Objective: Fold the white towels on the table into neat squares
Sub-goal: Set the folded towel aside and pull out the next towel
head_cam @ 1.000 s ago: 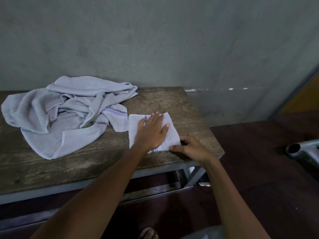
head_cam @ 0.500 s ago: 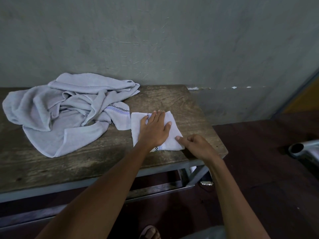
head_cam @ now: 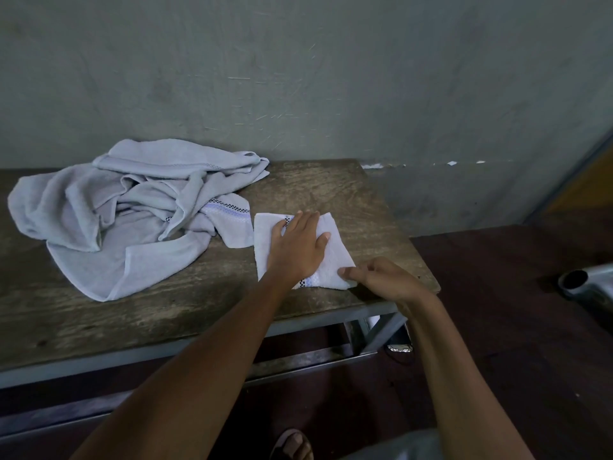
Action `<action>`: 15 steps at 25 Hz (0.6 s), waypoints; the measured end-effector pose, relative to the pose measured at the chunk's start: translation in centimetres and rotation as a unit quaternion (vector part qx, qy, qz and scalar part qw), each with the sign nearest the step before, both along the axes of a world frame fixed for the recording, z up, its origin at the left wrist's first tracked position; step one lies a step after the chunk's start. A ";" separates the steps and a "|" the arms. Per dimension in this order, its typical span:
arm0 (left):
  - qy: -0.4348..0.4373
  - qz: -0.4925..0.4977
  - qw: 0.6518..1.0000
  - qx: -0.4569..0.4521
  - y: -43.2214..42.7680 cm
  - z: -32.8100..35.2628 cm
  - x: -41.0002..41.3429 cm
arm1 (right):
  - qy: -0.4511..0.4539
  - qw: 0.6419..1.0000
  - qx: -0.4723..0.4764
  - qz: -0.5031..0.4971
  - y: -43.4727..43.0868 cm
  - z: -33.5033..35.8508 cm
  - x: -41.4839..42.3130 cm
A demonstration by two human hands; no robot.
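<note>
Worn wooden table [head_cam: 331, 190], grey wall [head_cam: 298, 78] behind: folded towel [head_cam: 335, 260] near its right edge, left hand [head_cam: 298, 250] pressing flat with straight fingers, right hand [head_cam: 381, 277] pinching its near corner. Tugging that corner could skew the square or drag it off.

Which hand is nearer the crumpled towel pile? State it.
Left. The left hand presses the folded towel beside the crumpled towel pile; the right hand pinches that towel's corner, farther from the pile.
</note>
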State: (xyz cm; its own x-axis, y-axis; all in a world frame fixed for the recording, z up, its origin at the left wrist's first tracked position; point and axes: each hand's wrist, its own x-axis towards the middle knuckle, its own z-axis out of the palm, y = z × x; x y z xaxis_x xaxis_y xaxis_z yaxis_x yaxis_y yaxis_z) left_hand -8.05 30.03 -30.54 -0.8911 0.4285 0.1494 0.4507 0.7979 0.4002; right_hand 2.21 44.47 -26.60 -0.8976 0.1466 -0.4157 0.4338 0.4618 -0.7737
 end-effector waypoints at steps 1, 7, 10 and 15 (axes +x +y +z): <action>0.008 0.003 1.000 -0.002 0.0 -0.1 0.1 | -0.003 1.000 0.008 -0.004 -0.2 0.2 -0.1; 0.009 -0.006 1.000 0.021 0.1 -0.2 -0.2 | 0.051 0.995 -0.071 -0.046 -1.3 0.9 -0.2; 0.016 -0.008 1.000 0.008 0.0 -0.4 -0.3 | 0.016 1.000 -0.004 -0.005 -0.8 1.1 0.4; -0.106 -0.017 0.966 0.236 -1.1 1.7 -0.1 | 0.029 0.948 0.307 -0.082 0.6 1.6 -0.7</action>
State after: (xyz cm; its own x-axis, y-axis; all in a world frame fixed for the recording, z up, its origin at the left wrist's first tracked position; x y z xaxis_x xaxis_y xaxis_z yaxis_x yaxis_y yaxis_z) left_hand -8.16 28.95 -28.86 -0.9097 0.3870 0.1507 0.3412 0.4895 0.8025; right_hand 1.50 45.09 -25.04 -0.8601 0.4849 -0.1583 0.5044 0.7623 -0.4057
